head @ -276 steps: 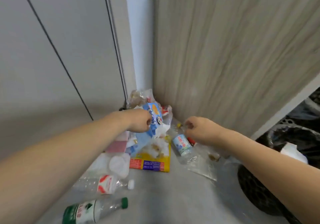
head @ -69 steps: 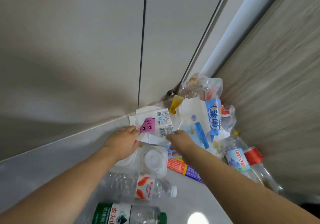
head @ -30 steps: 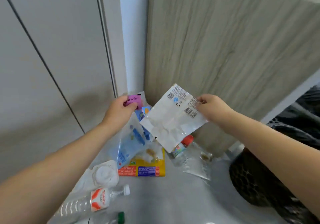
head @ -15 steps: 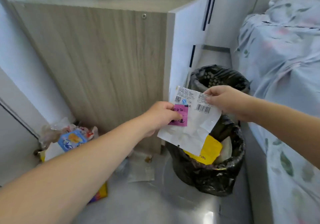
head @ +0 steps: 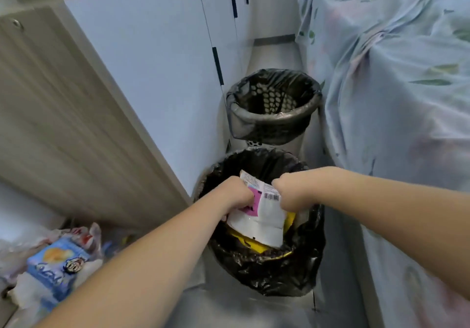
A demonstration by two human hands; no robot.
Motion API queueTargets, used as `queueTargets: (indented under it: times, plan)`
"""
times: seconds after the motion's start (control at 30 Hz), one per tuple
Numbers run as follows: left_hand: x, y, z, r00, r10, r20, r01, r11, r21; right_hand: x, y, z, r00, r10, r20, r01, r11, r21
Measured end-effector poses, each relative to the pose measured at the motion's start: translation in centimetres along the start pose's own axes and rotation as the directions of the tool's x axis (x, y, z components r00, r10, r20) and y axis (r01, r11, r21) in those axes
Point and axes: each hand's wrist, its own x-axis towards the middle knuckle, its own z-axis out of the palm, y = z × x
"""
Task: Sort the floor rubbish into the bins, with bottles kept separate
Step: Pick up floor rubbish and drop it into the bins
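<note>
Since half a second ago, the flat white plastic wrapper with a barcode and a pink label (head: 259, 216) has been lowered from above the rim into the mouth of the nearer round bin lined with a black plastic bag (head: 269, 274). Its top edge is pinched by both hands: the left hand (head: 235, 195) is clenched on the pink-labelled corner, the right hand (head: 288, 193) on the barcode corner. Below the grip the wrapper hangs creased, its lower edge over yellow packaging (head: 250, 243) already in the bin. Beyond the grip a second black-lined perforated bin (head: 273, 118) stands. Well left of the grip, a blue and white snack bag (head: 54, 269) lies among crumpled wrappers on the floor.
</note>
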Motion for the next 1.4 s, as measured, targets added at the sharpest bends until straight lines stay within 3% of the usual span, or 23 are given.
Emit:
queueTargets:
  times: [0.1,0.2,0.33,0.53,0.73,0.87,0.97,1.13,1.27,1.4]
  plan:
    - [1.2,0.3,1.8,0.996,0.011,0.088,-0.028,0.981,0.194,1.0,-0.1,1.2,0.996,-0.006,0.087,0.015,0.994,-0.107]
    - [1.8,-0.6,2.8,1.0,0.026,0.01,-0.028,0.963,0.267,1.5,0.2,1.4,0.994,-0.021,0.108,0.033,0.994,-0.107]
    - [1.0,-2.0,2.3,0.981,0.153,-0.123,-0.123,0.968,0.221,1.2,0.1,1.5,0.998,-0.027,0.054,0.033,0.994,-0.1]
    - [-4.6,-4.7,-2.0,0.833,0.437,-0.338,-0.334,0.886,0.323,-0.2,-2.4,0.5,0.984,-0.054,-0.171,0.074,0.991,0.114]
    - [-10.3,-13.7,-5.3,0.706,0.563,-0.429,-0.371,0.81,0.454,-2.3,-10.7,-0.9,0.955,-0.152,-0.255,0.191,0.972,0.137]
    - [-12.4,-21.9,-6.9,0.741,0.504,-0.443,-0.283,0.833,0.475,-1.2,-18.7,-0.5,0.931,-0.267,-0.249,0.282,0.959,0.026]
    - [-13.8,-29.4,-7.8,0.815,0.401,-0.418,-0.165,0.852,0.496,0.6,-25.1,0.7,0.926,-0.327,-0.188,0.332,0.943,-0.004]
    - [-16.7,-44.0,-8.3,0.977,-0.005,-0.211,0.103,0.885,0.454,3.1,-35.8,3.3,0.883,-0.458,-0.1,0.454,0.889,-0.063]
    - [-19.8,-52.2,-8.9,0.939,-0.322,-0.122,0.343,0.839,0.423,6.2,-42.0,6.4,0.883,-0.462,-0.078,0.459,0.886,-0.061]
    - [-20.4,-56.2,-8.8,0.902,-0.418,-0.11,0.428,0.828,0.361,8.8,-45.2,9.4,0.934,-0.345,-0.089,0.351,0.934,0.07]
